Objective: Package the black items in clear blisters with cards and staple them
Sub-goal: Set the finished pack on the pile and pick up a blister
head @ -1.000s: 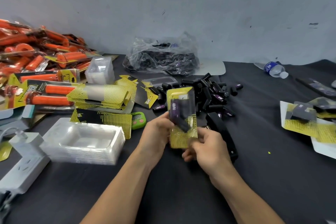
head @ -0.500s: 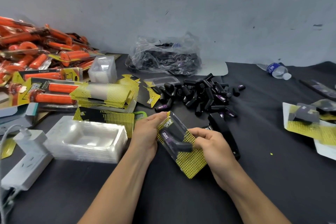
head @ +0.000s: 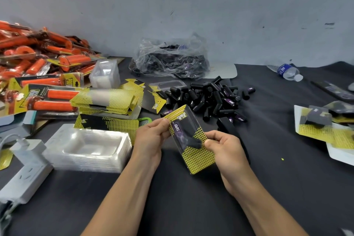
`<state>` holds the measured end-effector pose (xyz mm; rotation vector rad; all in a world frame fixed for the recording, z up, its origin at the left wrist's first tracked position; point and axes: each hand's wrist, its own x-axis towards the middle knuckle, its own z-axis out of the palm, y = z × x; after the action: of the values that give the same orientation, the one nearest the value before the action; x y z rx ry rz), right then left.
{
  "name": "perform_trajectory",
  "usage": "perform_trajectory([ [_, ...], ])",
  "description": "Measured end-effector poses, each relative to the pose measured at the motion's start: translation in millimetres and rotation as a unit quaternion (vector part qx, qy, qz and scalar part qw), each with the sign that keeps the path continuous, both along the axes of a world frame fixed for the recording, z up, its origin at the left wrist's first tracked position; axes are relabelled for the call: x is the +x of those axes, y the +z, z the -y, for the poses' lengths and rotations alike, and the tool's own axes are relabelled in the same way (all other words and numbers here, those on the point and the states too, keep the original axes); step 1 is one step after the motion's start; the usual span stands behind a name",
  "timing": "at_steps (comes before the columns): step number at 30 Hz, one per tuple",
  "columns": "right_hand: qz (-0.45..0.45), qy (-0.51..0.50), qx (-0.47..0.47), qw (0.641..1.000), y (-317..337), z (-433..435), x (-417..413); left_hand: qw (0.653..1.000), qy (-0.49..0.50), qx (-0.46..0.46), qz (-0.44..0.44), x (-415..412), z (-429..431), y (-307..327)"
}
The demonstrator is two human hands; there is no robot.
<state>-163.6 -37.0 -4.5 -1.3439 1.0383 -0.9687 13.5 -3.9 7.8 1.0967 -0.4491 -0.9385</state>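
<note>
Pinching the carded blister [head: 195, 151] between 2 hands, tilted over the worktop [head: 182, 197]: left hand [head: 151, 140] on its upper edge, right hand [head: 226, 149] on its lower side. Worth squaring its edges flush now, keeping the black item [head: 186, 134] seated, before reaching for the stapler [head: 226, 124] just behind.

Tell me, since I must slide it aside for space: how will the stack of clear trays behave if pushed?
The stack of clear trays looks thin and nested, so probably light. Pushed near the top, upper layers may slide off. Its glossy plastic likely slips easily on the table.
</note>
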Motion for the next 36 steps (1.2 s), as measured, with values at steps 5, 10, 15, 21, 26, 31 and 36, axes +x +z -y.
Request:
perform_trajectory([
  [5,-0.006,-0.049,-0.073,0.996,14.1,-6.8,-2.5,0.997,-0.068,-0.026,0.018,-6.5,0.4,3.5],
  [10,0.006,0.039,-0.006,0.999,31.6,-27.0,-34.3,0.98,-0.145,-0.032,0.135,-27.3,-10.0,17.2],
  [15,0.078,-0.032,0.052,0.995,53.7,-28.8,-108.5,0.97,-0.193,-0.031,0.144,-100.7,5.6,50.8],
  [21,0.161,-0.293,0.109,0.936,74.4,28.7,-202.6,0.929,-0.279,-0.001,0.241,-206.1,41.6,61.6],
  [26,-0.246,-0.404,0.047,0.88,60.8,31.9,-231.9,0.898,-0.293,0.018,0.329,-236.5,47.9,51.9],
  [31,-0.3,-0.372,-0.046,0.877,55.4,3.7,-195.6,0.9,-0.248,0.022,0.358,-196.0,39.0,58.1],
  [36,-0.217,-0.194,-0.17,0.941,88.1,-15.2,-100.7,0.897,-0.119,0.047,0.423,-127.4,9.0,97.8],
])
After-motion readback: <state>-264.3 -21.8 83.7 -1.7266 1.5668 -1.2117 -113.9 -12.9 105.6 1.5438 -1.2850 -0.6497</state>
